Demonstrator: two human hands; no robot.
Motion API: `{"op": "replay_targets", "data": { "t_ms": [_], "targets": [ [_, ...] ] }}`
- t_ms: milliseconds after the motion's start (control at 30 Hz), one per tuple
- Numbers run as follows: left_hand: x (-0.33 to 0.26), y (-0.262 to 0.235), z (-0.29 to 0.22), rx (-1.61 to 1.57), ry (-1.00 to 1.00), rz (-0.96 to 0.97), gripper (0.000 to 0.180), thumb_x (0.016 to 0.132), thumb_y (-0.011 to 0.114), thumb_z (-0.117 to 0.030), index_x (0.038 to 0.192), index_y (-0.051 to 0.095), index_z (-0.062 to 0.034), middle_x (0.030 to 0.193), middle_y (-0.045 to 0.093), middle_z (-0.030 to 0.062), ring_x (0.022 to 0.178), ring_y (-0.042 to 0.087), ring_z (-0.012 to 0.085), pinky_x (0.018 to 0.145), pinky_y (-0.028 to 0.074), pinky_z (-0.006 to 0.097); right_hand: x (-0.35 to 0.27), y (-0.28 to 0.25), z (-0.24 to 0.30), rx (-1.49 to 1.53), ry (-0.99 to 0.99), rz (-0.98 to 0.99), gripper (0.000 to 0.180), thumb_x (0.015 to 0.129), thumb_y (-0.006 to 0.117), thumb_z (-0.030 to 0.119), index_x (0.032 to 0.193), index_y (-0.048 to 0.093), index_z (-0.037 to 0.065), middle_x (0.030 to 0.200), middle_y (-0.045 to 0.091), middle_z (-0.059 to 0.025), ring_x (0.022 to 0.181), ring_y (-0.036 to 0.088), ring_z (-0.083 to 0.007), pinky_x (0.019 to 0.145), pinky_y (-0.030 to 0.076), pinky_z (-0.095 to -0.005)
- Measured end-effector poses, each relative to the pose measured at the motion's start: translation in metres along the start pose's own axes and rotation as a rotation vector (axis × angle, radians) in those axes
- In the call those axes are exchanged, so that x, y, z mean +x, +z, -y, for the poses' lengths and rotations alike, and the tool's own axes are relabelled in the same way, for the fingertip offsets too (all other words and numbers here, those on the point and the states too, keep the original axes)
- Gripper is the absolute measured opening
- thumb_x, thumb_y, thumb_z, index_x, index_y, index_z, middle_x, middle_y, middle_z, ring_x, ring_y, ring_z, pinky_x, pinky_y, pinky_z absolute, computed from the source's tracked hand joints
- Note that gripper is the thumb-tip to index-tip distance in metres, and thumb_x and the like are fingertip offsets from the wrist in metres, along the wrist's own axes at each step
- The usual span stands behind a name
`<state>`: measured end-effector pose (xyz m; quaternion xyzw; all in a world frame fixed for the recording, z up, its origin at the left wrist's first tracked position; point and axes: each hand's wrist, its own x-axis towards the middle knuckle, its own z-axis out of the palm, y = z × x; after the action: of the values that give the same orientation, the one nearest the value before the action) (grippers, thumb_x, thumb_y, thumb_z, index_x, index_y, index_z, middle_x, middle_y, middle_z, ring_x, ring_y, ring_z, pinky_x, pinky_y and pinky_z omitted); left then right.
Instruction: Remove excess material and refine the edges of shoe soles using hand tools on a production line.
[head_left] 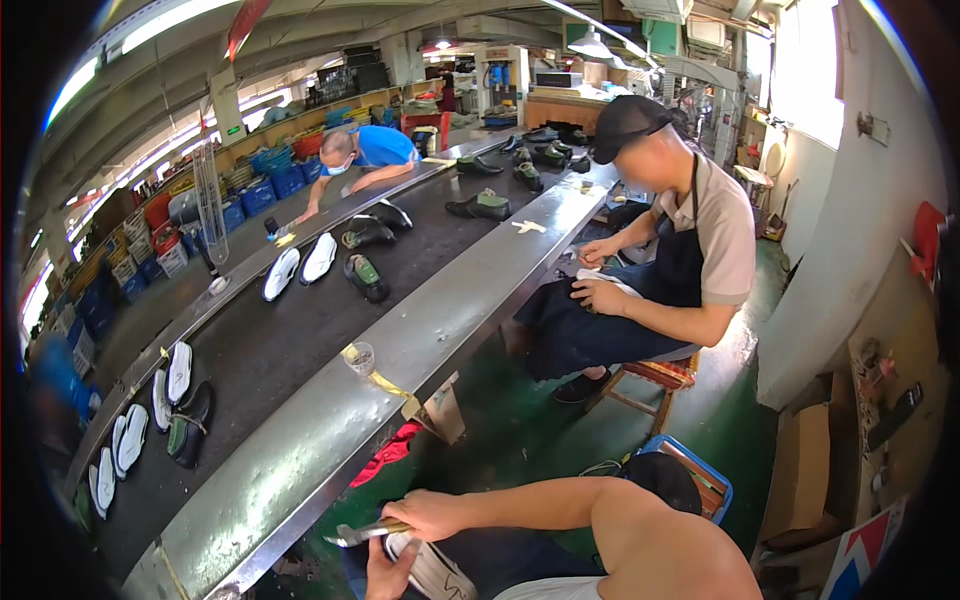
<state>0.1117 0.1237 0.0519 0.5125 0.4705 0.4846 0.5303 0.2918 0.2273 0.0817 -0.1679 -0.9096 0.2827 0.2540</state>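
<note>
Bare right arm (560,503) nearest; right hand (428,513) has its grip wrapped round a metal-headed tool (362,533). White-bottomed shoe (440,575) sits low by the lap, left hand (388,575) at its end, fingers half hidden, can't tell how closed. A slip could nick the left thumb (376,552), being so close. Dark-topped, metal-edged counter (480,277) carries shoes (485,205); cluttered workshop, co-worker (722,235) seated alongside.

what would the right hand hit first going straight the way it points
The right hand points left; beyond its held tool, likely the metal bench, though depth is unclear.
</note>
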Motion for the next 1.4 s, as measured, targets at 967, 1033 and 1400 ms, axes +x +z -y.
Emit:
{"op": "replay_targets", "data": {
  "t_ms": [967, 1033, 1400],
  "targets": [
    [-0.092, -0.081, 0.019, -0.101, -0.078, -0.280, 0.052, 0.103, 0.057, -0.021, 0.150, 0.036, -0.0109, 0.126, 0.058, 0.0054, 0.119, 0.050, 0.0143, 0.107, 0.038, 0.030, -0.038, 0.058, 0.072, 0.880, 0.625, 0.440, 0.028, 0.101, 0.058, 0.021, 0.119, 0.060, 0.000, 0.092, 0.066, -0.0035, 0.082, 0.060, -0.0106, 0.073, 0.050, -0.0288],
    [-0.093, -0.081, 0.014, -0.092, -0.102, -0.273, 0.053, 0.103, 0.057, -0.022, 0.150, 0.036, -0.0110, 0.127, 0.057, 0.0057, 0.120, 0.049, 0.0146, 0.107, 0.037, 0.030, -0.022, 0.054, 0.069, 0.977, 0.711, 0.517, 0.030, 0.101, 0.056, 0.019, 0.123, 0.058, -0.001, 0.102, 0.066, -0.0061, 0.093, 0.062, -0.0128, 0.083, 0.050, -0.0301],
    [-0.089, -0.092, 0.034, -0.143, -0.072, -0.333, 0.046, 0.101, 0.059, -0.013, 0.145, 0.045, -0.0089, 0.122, 0.059, 0.0030, 0.113, 0.052, 0.0113, 0.102, 0.041, 0.028, -0.025, 0.097, 0.028, 0.311, 0.313, 0.324, 0.030, 0.095, 0.061, 0.015, 0.116, 0.056, -0.006, 0.099, 0.066, -0.0258, 0.091, 0.064, -0.0460, 0.079, 0.053, -0.0469]
  ]
}}
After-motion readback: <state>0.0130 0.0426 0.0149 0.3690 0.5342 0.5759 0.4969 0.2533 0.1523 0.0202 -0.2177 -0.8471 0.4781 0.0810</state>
